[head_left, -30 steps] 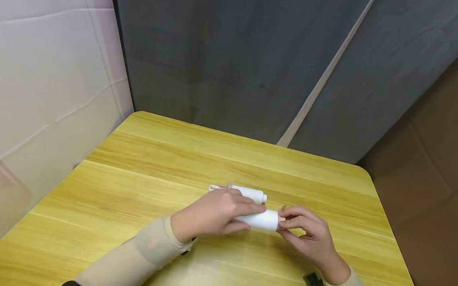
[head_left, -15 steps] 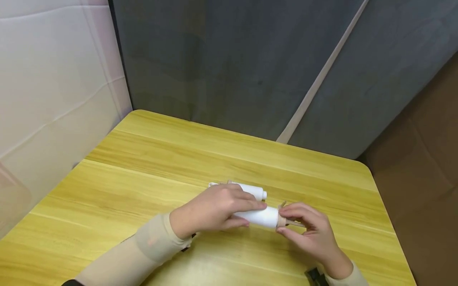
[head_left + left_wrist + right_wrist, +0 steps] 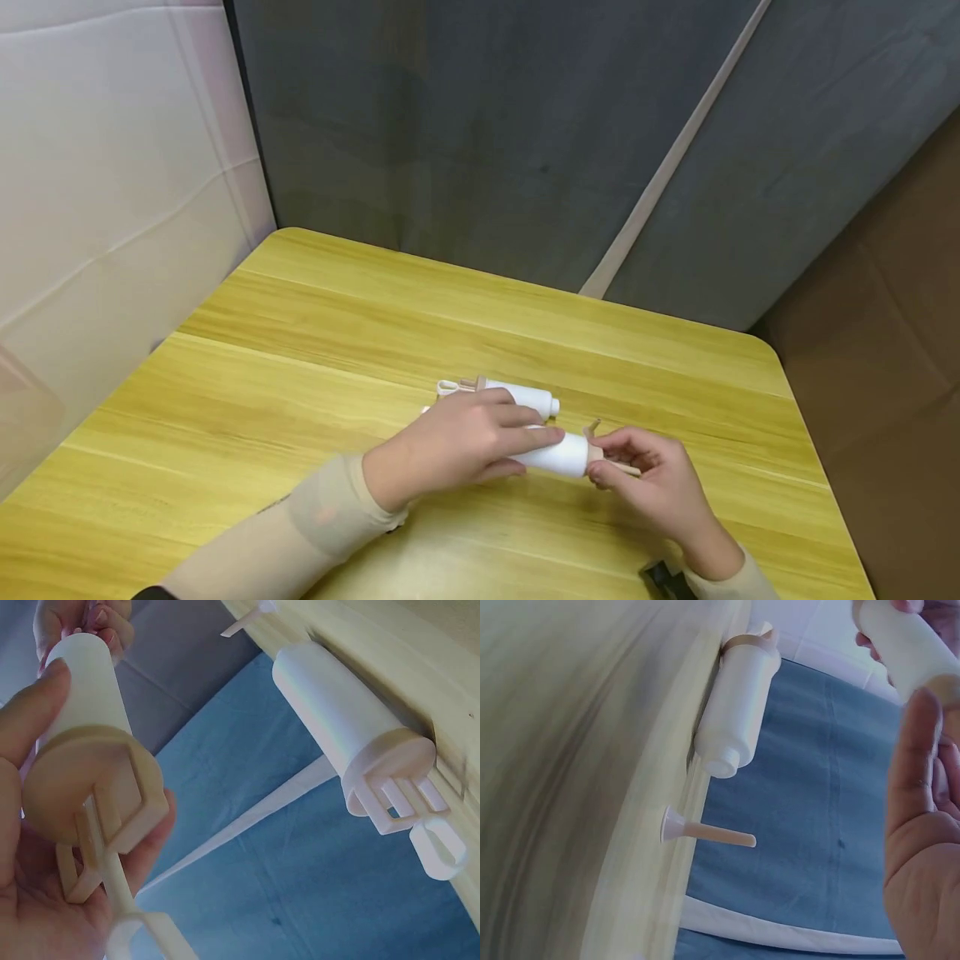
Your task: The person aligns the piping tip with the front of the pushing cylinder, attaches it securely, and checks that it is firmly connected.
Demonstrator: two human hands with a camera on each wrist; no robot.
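Note:
My left hand (image 3: 457, 437) grips a white plastic syringe (image 3: 558, 454) lying sideways above the table, its fingers curled round the barrel. In the left wrist view, the syringe's beige rear end (image 3: 97, 784) has finger loops, and a pale plunger with a ring handle (image 3: 150, 934) sticks out. At the other end my right hand (image 3: 660, 479) pinches a beige nozzle (image 3: 595, 455), with its thin tube (image 3: 626, 469) pointing right beneath the fingers. A second white syringe (image 3: 525, 398) lies just behind my left hand. A loose funnel-shaped nozzle (image 3: 673, 823) stands on the table beyond my right hand.
The wood-patterned table (image 3: 300, 350) spreads around both hands. Behind it hangs a dark grey curtain (image 3: 487, 142) with a pale strip; a white cloth (image 3: 120, 167) is at the left and a brown panel (image 3: 877, 300) at the right.
My right fingers have shifted their hold on the nozzle, and its tube, hidden a second ago, now shows. My left hand keeps gripping the barrel, nearly in place.

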